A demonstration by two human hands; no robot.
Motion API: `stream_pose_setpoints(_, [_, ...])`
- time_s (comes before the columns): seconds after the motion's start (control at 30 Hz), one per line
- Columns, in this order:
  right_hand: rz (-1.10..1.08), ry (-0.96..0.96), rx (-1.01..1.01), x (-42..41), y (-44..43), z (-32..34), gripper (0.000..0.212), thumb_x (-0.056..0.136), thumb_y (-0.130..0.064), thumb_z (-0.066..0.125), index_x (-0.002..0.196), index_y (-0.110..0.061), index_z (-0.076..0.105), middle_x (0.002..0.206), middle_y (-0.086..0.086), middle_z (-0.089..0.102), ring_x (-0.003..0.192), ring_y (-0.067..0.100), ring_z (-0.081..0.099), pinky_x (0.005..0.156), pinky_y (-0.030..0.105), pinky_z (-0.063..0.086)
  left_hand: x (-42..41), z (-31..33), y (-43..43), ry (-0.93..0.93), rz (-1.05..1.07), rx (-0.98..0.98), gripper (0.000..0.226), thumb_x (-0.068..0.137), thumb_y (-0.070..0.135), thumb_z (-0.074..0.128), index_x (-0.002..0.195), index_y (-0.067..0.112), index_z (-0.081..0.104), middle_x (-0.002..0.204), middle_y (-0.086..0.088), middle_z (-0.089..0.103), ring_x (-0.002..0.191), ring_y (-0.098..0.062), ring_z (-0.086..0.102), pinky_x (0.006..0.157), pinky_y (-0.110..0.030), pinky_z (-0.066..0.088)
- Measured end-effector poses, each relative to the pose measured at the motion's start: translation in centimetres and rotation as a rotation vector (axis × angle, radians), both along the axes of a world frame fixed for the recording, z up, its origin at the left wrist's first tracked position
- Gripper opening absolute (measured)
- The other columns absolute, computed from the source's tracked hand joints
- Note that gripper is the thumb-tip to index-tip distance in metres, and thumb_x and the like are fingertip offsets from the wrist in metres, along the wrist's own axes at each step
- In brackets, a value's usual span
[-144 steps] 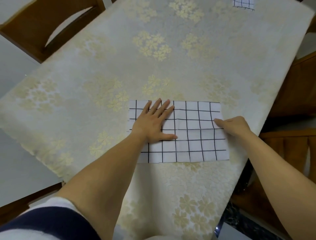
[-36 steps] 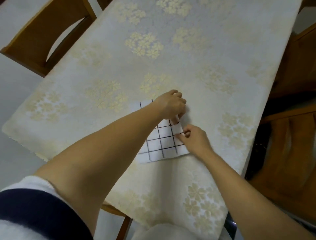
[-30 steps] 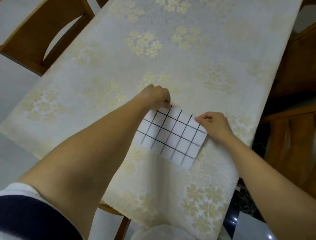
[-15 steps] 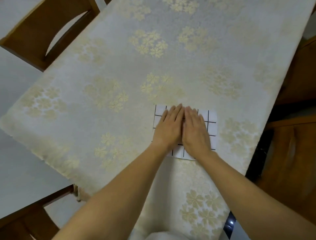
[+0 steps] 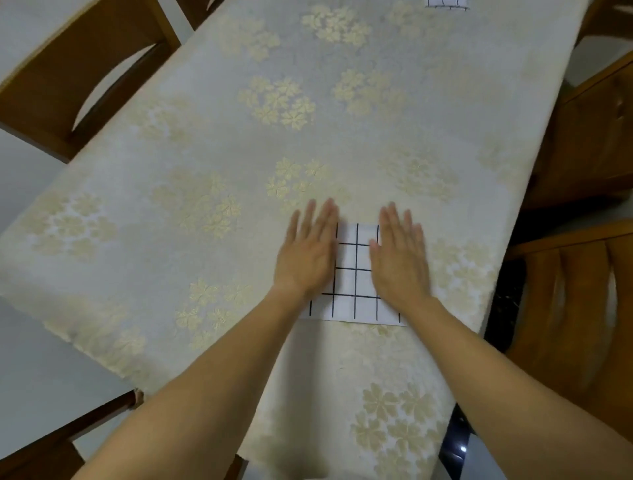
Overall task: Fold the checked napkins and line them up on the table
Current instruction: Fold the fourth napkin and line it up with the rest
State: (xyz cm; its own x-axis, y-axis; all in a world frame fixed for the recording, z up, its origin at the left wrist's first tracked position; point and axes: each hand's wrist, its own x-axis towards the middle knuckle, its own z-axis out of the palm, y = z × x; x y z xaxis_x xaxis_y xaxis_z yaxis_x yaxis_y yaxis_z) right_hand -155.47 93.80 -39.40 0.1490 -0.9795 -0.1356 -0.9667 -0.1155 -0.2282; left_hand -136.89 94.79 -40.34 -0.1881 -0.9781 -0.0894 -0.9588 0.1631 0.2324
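- Centrally, a folded checked napkin (image 5: 354,274) lies flat on the tablecloth (image 5: 205,137), close to the cloth's near edge and toward its right side. It is white with a thin black grid, and its near edge runs roughly parallel to the table's near edge.
- The left hand (image 5: 306,257) lies palm down on the napkin's left part, with fingers straight and held close together. Its outer fingers reach past the napkin's left edge onto the tablecloth. It grips nothing.
- The right hand (image 5: 399,260) lies likewise palm down on the napkin's right part, with fingers extended. Its outer side rests over the tablecloth, and it too grips nothing.
- The two hands lie side by side and apart, and a strip of grid squares shows between them. The fingertips of both hands are blurred.
- A second checked napkin (image 5: 445,3) shows only as a sliver at the top of the view. It lies at the far end of the tablecloth, well apart from the folded one.
- The tablecloth is pale cream with clusters of golden flowers, and it hangs over the near edge.
- Three wooden chairs stand around the table: the upper-left chair (image 5: 85,68), the right-hand chair (image 5: 582,308), and the lower-left chair (image 5: 51,445), of which only part is seen.
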Motion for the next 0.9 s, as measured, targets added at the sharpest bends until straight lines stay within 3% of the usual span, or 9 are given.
stream_pose_setpoints(0.1, [0.082, 0.014, 0.07, 3.8, 0.8, -1.7, 0.058, 0.109, -0.028, 0.019, 0.161, -0.012, -0.001, 0.169, 0.002, -0.005, 0.155, 0.02, -0.01, 0.127, 0.042, -0.001, -2.4, -1.5, 0.0, -0.038, -0.146, 0.097, 0.07, 0.109, 0.045, 0.028, 0.165, 0.014, -0.002, 0.173, -0.001, -0.007, 0.159, -0.021, -0.011, 0.129, -0.044, -0.003])
stream_pose_setpoints(0.23, [0.087, 0.117, 0.035, 1.5, 1.4, -2.8, 0.061, 0.107, -0.042, 0.003, 0.162, -0.015, 0.004, 0.169, 0.001, 0.002, 0.156, 0.02, 0.0, 0.126, 0.048, 0.006, -1.9, -2.4, 0.2, 0.006, -0.066, 0.074, 0.059, 0.11, 0.041, 0.01, 0.165, 0.025, -0.001, 0.172, 0.008, -0.007, 0.158, -0.015, -0.011, 0.129, -0.042, -0.004])
stream_pose_setpoints(0.47, [0.106, 0.149, 0.098, -3.8, 0.7, -2.2, 0.064, 0.105, -0.052, -0.001, 0.159, -0.021, -0.015, 0.167, -0.005, -0.02, 0.154, 0.016, -0.019, 0.126, 0.046, -0.001, 1.4, -1.3, 0.4, -0.008, 0.022, 0.138, 0.058, 0.108, 0.05, 0.003, 0.163, 0.035, -0.012, 0.169, 0.015, -0.018, 0.156, -0.014, -0.021, 0.127, -0.046, -0.012])
stream_pose_setpoints(0.6, [0.086, 0.207, 0.19, -4.2, 0.3, -1.2, 0.066, 0.104, -0.05, 0.003, 0.157, -0.019, -0.022, 0.164, -0.003, -0.028, 0.151, 0.021, -0.026, 0.125, 0.046, -0.009, 2.8, -0.5, 0.4, -0.137, 0.055, 0.18, 0.059, 0.108, 0.047, -0.001, 0.16, 0.029, -0.023, 0.167, 0.009, -0.029, 0.154, -0.023, -0.027, 0.125, -0.05, -0.015])
stream_pose_setpoints(0.7, [0.146, 0.155, 0.122, -0.4, -0.1, 0.0, 0.065, 0.107, -0.029, 0.023, 0.159, -0.013, -0.012, 0.166, 0.002, -0.021, 0.153, 0.024, -0.02, 0.125, 0.044, -0.009, -0.3, 0.3, 0.5, -0.115, 0.037, 0.049, 0.062, 0.108, 0.029, 0.015, 0.162, 0.013, -0.011, 0.17, -0.006, -0.02, 0.157, -0.03, -0.019, 0.127, -0.051, -0.008])
stream_pose_setpoints(0.8, [0.199, 0.055, 0.107, 3.2, 1.5, -0.9, 0.066, 0.105, -0.02, 0.031, 0.16, -0.009, -0.003, 0.168, 0.007, -0.01, 0.155, 0.022, -0.01, 0.127, 0.042, -0.003, -3.1, -0.8, 2.0, 0.015, -0.036, 0.063, 0.067, 0.108, 0.032, 0.034, 0.164, 0.009, 0.005, 0.172, -0.008, -0.002, 0.16, -0.025, -0.003, 0.13, -0.044, 0.0])
stream_pose_setpoints(0.9, [0.171, 0.142, 0.053, 2.9, 3.0, -2.6, 0.059, 0.109, -0.033, 0.018, 0.161, -0.013, 0.0, 0.169, 0.004, -0.003, 0.156, 0.023, -0.004, 0.126, 0.048, 0.006, -2.7, -1.8, 2.9, 0.044, 0.053, 0.122, 0.061, 0.11, 0.039, 0.018, 0.165, 0.019, 0.001, 0.172, 0.003, -0.004, 0.159, -0.018, -0.009, 0.129, -0.041, -0.008])
